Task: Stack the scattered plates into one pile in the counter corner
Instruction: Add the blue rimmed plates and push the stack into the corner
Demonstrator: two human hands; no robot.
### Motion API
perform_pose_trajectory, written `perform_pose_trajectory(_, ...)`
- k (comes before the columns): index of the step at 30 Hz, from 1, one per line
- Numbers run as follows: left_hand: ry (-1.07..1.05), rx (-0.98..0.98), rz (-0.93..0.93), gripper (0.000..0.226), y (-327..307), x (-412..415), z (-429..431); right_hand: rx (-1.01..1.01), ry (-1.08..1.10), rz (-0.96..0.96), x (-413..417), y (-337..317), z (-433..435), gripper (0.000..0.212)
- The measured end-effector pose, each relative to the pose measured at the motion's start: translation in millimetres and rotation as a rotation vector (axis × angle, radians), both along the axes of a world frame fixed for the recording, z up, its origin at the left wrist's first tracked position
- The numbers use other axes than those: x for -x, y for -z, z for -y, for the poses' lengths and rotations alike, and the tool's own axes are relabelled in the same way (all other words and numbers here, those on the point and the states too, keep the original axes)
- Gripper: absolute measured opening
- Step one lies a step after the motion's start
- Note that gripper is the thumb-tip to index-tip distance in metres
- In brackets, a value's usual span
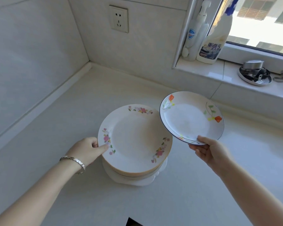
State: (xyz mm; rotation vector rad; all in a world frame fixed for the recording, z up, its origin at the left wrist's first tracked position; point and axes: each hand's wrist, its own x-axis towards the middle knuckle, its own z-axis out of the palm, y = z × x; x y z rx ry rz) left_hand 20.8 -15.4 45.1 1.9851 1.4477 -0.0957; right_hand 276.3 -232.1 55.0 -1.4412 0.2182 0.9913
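Note:
A pile of plates (134, 141) stands on the white counter (55, 128), its top plate white with pink flowers on the rim. My left hand (90, 148) grips the pile's left edge, thumb on the top plate's rim. My right hand (207, 149) holds a smaller white plate with orange flowers and a dark rim (189, 118) by its near edge. That plate is tilted and in the air, just right of the pile and overlapping its right edge. The counter corner (90, 64) lies farther back and to the left.
A wall socket (119, 18) sits above the corner. On the window sill (219, 70) at the right stand a soap bottle (194, 35), a cleaner spray bottle (214, 38) and a metal dish with utensils (255, 74). A dark cut-out (134, 222) shows at the counter's front edge.

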Motion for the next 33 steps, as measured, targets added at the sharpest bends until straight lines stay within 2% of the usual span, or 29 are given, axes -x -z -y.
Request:
perform_pose_trajectory(2,-0.025,-0.096,-0.031,0.043,-1.4,-1.4,4.8,-0.001,-0.013,0.018,2.3,-1.1,0.0,0.012)
perform_pose_trajectory(4,-0.148,-0.028,0.166,0.066,1.6,-5.4,7.5,0.006,-0.043,0.047,5.2,-2.7,0.6,0.011)
perform_pose_trajectory(5,-0.200,0.030,0.309,0.070,3.4,-8.7,9.2,0.011,-0.065,0.063,7.3,-4.0,0.5,0.011)
perform_pose_trajectory(7,-0.238,0.124,0.488,0.059,5.6,-18.1,15.7,0.028,-0.120,0.089,12.7,-7.2,-1.5,0.013)
perform_pose_trajectory(12,-0.354,0.197,0.707,0.048,15.4,-29.2,26.1,0.091,-0.277,0.135,33.5,-10.2,-16.1,0.012)
perform_pose_trajectory(22,-0.401,0.241,0.757,0.040,15.3,-29.7,25.4,0.180,-0.540,0.139,64.2,-8.4,-54.6,0.015)
perform_pose_trajectory(28,-0.374,0.214,0.764,0.045,19.4,-29.7,22.6,0.474,-0.802,0.422,62.4,-6.3,-56.8,0.046)
perform_pose_trajectory(33,-0.374,0.189,0.762,0.044,26.1,-28.8,20.4,0.710,-0.932,0.632,57.9,-5.6,-63.0,0.042)
